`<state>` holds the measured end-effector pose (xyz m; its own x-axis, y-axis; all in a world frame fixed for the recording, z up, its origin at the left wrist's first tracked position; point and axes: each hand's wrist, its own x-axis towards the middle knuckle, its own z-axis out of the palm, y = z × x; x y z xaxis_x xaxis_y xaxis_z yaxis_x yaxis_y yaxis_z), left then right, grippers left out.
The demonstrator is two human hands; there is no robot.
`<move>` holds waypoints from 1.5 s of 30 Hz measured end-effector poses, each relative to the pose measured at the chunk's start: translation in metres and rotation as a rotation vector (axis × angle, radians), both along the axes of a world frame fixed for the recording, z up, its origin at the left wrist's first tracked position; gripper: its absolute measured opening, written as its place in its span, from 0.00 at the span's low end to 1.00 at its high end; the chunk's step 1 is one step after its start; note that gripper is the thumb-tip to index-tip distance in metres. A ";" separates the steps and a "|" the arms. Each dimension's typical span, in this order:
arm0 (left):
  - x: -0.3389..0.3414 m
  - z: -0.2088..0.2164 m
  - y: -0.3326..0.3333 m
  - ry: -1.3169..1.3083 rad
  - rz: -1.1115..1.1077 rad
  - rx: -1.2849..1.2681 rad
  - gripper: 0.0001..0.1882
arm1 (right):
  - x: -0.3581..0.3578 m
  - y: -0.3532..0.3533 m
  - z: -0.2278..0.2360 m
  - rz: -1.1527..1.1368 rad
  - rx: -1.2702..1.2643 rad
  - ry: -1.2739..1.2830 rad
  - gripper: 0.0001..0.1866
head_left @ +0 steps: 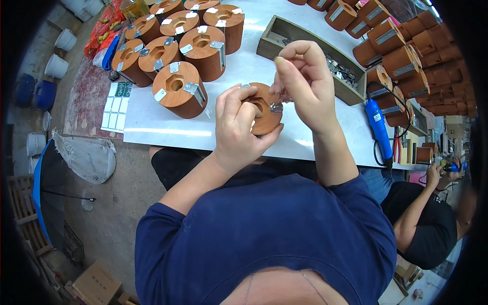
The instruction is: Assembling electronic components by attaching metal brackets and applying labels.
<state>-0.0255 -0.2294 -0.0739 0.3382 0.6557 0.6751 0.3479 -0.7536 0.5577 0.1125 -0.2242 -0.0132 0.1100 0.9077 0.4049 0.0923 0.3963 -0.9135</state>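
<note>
My left hand (236, 122) is wrapped round a reddish-brown wooden cylinder (267, 124) on the white table, its fingers across the top beside the hole. A small metal plate (276, 107) sits at the cylinder's right rim. Just above that rim, my right hand (307, 84) is raised with curled fingers. Small shiny bits show by its lower fingers, too small to name. To the left stand several similar cylinders (178, 96) with hexagonal recesses, metal plates on top and metal strips down their sides.
A wooden box (351, 94) of metal parts lies beyond my right hand. A blue corded power tool (378, 129) rests near the table's right front edge. More cylinders (401, 61) are stacked at the far right. Another person (422, 218) works at the right, holding a blue tool.
</note>
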 end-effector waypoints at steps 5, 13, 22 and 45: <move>0.001 0.001 0.001 -0.029 -0.002 -0.005 0.21 | -0.014 -0.001 -0.003 -0.171 0.079 0.035 0.11; 0.002 0.001 0.001 -0.010 -0.003 -0.002 0.21 | -0.020 0.004 -0.005 0.108 0.084 0.159 0.14; 0.000 -0.001 0.005 -0.043 -0.064 -0.035 0.21 | -0.009 0.005 -0.007 0.348 0.047 0.378 0.11; -0.166 0.081 0.010 -0.064 0.429 -0.070 0.20 | 0.035 -0.032 -0.020 -0.165 -0.112 0.415 0.05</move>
